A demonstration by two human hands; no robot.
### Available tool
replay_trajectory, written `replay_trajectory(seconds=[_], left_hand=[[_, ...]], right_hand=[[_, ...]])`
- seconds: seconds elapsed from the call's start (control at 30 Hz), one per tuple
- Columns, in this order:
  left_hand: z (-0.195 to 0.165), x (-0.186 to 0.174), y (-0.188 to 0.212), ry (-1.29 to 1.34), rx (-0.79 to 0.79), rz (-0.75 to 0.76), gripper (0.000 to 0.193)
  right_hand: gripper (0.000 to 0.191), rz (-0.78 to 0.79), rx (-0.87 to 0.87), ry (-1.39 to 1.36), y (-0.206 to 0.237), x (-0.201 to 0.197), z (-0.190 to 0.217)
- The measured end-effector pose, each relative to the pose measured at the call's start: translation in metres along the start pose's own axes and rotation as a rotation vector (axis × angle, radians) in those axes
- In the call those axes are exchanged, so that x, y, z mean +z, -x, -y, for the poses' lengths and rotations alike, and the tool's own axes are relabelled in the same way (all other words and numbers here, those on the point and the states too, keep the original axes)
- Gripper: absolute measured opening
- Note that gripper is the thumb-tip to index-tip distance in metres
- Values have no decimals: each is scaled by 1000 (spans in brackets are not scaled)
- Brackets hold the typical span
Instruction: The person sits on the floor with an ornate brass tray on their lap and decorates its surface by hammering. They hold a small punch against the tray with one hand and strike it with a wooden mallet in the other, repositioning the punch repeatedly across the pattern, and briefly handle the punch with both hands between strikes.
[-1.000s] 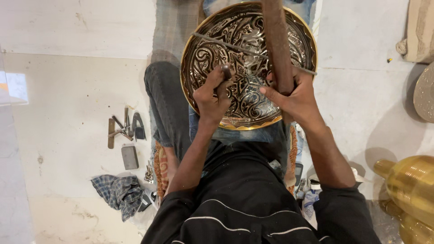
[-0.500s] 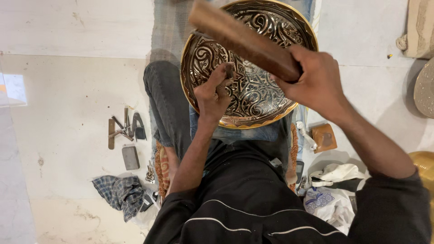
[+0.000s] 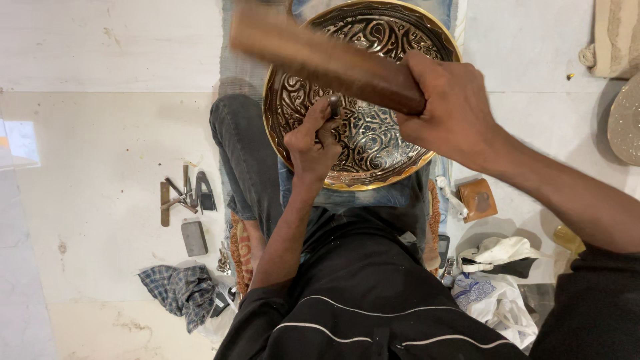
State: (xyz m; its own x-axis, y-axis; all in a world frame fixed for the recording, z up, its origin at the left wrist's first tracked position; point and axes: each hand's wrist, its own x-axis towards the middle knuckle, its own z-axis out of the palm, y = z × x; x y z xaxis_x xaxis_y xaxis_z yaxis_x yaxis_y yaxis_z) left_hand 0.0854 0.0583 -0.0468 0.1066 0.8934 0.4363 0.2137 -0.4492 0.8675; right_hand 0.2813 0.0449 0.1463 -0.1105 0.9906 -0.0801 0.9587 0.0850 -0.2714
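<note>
At upper centre, the right hand [image 3: 453, 107] has its fingers clamped on a blurred wooden mallet [image 3: 327, 60] above the engraved brass plate [image 3: 373, 133] on the lap; the left hand [image 3: 313, 143] pinches a small metal punch [image 3: 333, 107] against it.

The glossy engraved brass tray [image 3: 373, 133] gleams under a matt brown wooden mallet [image 3: 327, 60].
</note>
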Motion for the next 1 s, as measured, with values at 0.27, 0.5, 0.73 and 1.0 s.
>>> replay_trajectory(seconds=[0.27,0.5,0.73,1.0], left_hand=[[5,1,3,-34,2,21,50],[5,6,2,-3,12,-6,45],[2,3,3,-8,-11,-42,45],[-7,3,0,33,-67,-21,47]], right_hand=[[33,65,-21,7,2,1,3],[29,49,-25,-213,-2,-4,-6],[31,-42,-59,-292,-3,-1,-5],[34,84,-74,34,-13,-11,0]])
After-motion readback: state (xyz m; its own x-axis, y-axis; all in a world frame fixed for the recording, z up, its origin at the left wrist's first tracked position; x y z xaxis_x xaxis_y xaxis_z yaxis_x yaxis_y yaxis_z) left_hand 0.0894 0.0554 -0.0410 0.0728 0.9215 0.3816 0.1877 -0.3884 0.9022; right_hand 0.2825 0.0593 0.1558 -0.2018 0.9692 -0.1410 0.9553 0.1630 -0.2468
